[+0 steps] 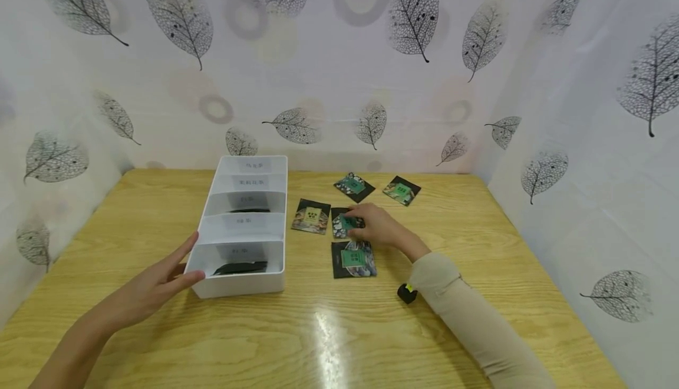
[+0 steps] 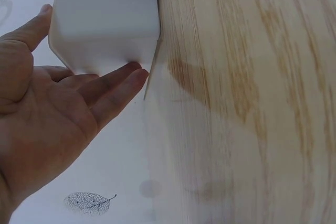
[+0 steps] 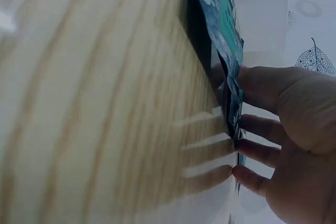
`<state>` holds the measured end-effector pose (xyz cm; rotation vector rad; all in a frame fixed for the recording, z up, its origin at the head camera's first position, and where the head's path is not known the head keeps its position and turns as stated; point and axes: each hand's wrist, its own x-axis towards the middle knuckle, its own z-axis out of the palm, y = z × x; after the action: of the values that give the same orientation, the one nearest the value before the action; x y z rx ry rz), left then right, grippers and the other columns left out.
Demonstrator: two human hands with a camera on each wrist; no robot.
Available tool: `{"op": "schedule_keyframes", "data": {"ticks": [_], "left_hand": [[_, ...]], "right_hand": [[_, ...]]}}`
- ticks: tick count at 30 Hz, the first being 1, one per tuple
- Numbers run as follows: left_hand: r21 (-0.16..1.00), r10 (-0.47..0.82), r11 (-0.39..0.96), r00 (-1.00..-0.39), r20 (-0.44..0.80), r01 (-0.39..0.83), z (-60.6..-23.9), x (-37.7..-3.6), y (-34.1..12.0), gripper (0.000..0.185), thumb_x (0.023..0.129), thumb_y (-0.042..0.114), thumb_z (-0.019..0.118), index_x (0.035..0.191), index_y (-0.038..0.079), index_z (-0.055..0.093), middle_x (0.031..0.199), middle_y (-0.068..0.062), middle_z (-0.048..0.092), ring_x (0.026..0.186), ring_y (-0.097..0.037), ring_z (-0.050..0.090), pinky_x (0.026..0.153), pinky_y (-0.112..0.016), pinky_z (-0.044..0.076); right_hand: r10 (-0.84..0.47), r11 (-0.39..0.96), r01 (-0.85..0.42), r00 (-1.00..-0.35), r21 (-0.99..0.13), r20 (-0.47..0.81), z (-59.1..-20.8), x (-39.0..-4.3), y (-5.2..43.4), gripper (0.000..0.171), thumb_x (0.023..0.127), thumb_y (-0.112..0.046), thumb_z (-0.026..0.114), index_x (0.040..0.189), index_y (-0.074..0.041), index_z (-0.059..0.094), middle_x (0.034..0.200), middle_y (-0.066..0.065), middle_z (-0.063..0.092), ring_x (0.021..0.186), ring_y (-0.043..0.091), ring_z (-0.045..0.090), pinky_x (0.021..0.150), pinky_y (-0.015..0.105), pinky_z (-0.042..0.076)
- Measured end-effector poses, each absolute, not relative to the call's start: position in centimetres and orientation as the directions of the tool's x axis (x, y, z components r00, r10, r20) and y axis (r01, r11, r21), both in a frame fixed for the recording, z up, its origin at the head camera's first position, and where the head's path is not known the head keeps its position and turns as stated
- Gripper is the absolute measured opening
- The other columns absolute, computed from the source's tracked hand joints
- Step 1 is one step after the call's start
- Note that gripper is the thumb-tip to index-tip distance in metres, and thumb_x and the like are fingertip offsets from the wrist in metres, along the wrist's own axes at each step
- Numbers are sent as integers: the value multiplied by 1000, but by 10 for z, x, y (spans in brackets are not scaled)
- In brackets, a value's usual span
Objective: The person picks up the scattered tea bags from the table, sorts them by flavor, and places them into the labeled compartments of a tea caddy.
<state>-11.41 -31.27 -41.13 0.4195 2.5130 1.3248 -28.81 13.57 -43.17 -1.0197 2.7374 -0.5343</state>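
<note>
A white divided box (image 1: 243, 286) stands left of centre, with dark packets (image 1: 242, 267) in its front and middle compartments. My left hand (image 1: 154, 286) rests at its front left corner, thumb by the rim. In the left wrist view, the extended fingers (image 2: 118, 90) touch the box's outer wall. Right of the box, my right hand (image 1: 375, 224) pinches a dark tea packet with a green label (image 1: 340, 224) on the table. Its thumb and fingertips meet the packet's edges in the right wrist view. Another green-labelled packet (image 1: 353, 259) lies just in front.
A yellow-labelled packet (image 1: 310, 216) lies between the box and my right hand. Two green-labelled packets, one left (image 1: 354, 187) and one right (image 1: 402, 190), lie farther back. A small black object (image 1: 406, 293) is beside my right sleeve. Leaf-patterned curtains (image 1: 329, 82) surround the wooden table (image 1: 297, 342).
</note>
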Motion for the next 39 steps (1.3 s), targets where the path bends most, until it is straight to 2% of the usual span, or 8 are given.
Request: {"op": "schedule_keyframes", "data": {"ticks": [8,16,18,21,24,26,29,39], "left_hand": [[849,384,513,-918,-96,126,-411,-115,-313,81,111,21,52,165,5,-6,165,-35,7,137,-53,43,87,-19,48],[841,384,527,-917,-108,121,-410,-115,-312,82,111,22,52,165,7,-6,166,-34,6,137,-54,42,87,-20,49],[841,387,527,-915,-114,118,-410,-115,-312,82,111,23,52,165,8,-7,166,-34,4,138,-54,41,87,-22,50],[838,387,534,-914,-120,116,-410,-115,-312,82,111,23,51,165,9,-8,166,-34,3,138,-55,41,89,-27,51],[837,387,535,-914,-120,117,-410,-115,-312,82,111,24,51,165,9,-8,166,-33,4,138,-54,41,90,-29,52],[844,388,524,-914,-116,115,-410,-115,-311,82,111,24,51,165,9,-8,167,-33,5,138,-53,42,90,-26,51],[854,391,506,-914,-107,116,-410,-116,-310,82,111,23,52,165,8,-7,167,-32,5,138,-51,41,88,-19,48],[853,383,508,-918,-101,118,-412,-115,-313,81,111,21,52,165,7,-6,166,-33,5,138,-53,41,87,-18,48]], "right_hand": [[-426,896,-420,-904,-147,-16,-429,-278,125,53,97,-49,71,130,-8,71,125,15,66,114,34,62,93,52,52],[-260,964,-262,-965,-50,41,-420,-271,113,49,102,-51,63,87,-4,70,84,14,64,68,26,64,56,40,53],[-302,948,-311,-946,-66,114,-415,-274,114,39,103,-40,66,92,-3,73,87,13,66,71,25,65,59,39,55],[-473,873,-485,-869,-62,145,-409,-281,116,23,102,-16,68,119,-1,72,115,18,69,102,32,68,87,45,56],[-638,768,-631,-769,-113,-41,-406,-285,117,49,99,1,61,147,-4,57,153,20,49,141,39,45,110,57,40],[-665,746,-641,-722,-177,-188,-404,-287,118,63,95,6,57,156,-8,47,164,18,33,150,40,30,113,63,32],[-635,773,-593,-712,-228,-301,-404,-289,121,73,93,7,57,160,-15,41,167,15,28,152,40,26,110,66,34],[-557,830,-520,-778,-200,-290,-404,-299,142,80,97,-26,76,163,-14,33,152,21,49,137,40,48,108,56,42]]}}
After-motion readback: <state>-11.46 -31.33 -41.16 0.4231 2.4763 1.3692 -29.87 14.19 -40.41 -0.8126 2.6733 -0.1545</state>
